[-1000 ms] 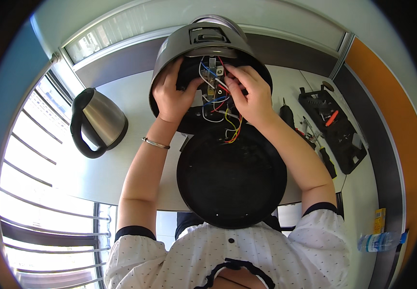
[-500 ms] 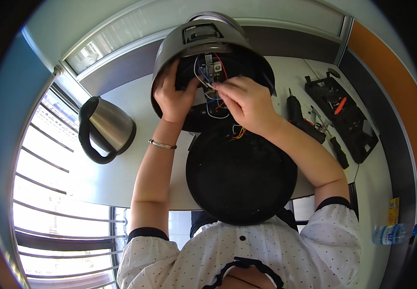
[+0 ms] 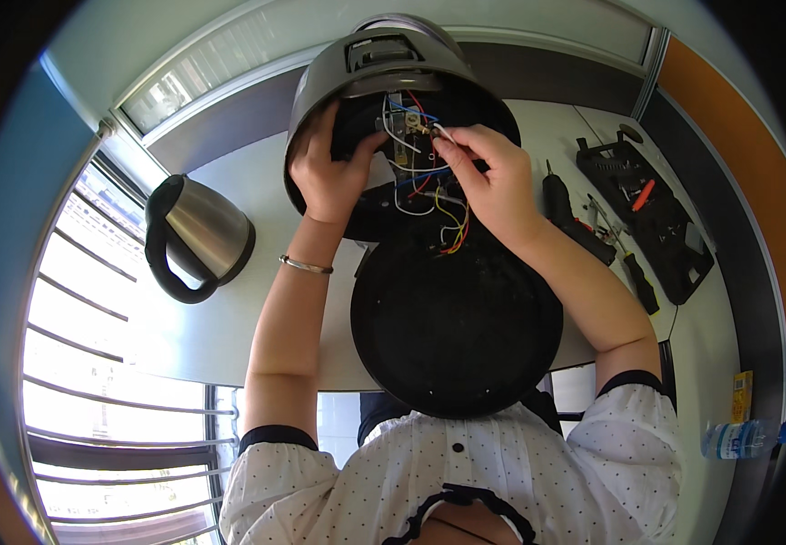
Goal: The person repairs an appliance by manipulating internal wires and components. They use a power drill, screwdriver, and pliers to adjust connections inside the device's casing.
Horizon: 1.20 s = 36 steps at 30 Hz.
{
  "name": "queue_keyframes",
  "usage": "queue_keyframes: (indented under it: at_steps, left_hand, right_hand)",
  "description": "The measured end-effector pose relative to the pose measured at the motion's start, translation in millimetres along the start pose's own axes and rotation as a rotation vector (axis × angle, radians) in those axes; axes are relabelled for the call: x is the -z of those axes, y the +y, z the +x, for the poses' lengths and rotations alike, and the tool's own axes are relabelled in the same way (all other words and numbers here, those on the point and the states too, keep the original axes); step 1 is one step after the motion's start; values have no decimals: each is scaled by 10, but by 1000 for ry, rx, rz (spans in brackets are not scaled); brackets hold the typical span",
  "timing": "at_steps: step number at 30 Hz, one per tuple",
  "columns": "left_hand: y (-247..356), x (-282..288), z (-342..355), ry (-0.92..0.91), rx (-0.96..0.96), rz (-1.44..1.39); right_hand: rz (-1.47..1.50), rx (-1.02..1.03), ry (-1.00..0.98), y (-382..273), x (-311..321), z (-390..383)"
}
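Observation:
A grey appliance housing lies on its side with its open bottom facing me, showing coloured wires and a small metal bracket with fittings. My left hand grips the left side of the housing, fingers curled inside the rim and thumb reaching toward the bracket. My right hand pinches a white wire near the fittings at the right of the bracket. Below the housing, a round black base plate lies with yellow and red wires running to it from inside.
A steel kettle stands at the left on the white desk. At the right lie a power screwdriver, pliers, a screwdriver and a black toolkit case. A water bottle and yellow box are farther right, beside the partition.
My right hand first moved left and down into the wires, then rose back rightward, now holding the white wire higher. My left hand stays on the housing; the view has shifted slightly.

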<state>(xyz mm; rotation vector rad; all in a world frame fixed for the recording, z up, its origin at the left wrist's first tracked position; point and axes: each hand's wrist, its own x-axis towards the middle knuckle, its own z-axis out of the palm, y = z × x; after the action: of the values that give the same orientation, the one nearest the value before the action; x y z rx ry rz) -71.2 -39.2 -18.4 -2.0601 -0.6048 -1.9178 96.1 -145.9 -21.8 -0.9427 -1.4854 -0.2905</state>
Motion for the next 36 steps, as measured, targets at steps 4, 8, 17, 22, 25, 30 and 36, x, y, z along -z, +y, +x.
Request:
queue_keyframes:
  at_steps: [4,8,17,22,25,30,36]
  left_hand:
    - [4,-2,6,2,5,-4]
    - [-10,4,-3,-4,12,-4]
    - [-42,-19,-17,7,20,2]
    - [-55,-29,-21,13,12,-1]
    - [-48,-28,-23,13,10,-5]
    - [-42,-28,-17,11,14,-1]
    - [-19,-13,-19,-9,46,27]
  right_hand:
    - [63,-85,4,-9,11,14]
    - [122,-106,-49,-29,52,23]
    - [185,-231,-28,-32,93,46]
    - [349,-346,-107,24,152,43]
    - [419,-371,-129,45,162,36]
    - [468,-443,-251,-5,215,52]
    - [293,-202,-311,22,119,-23]
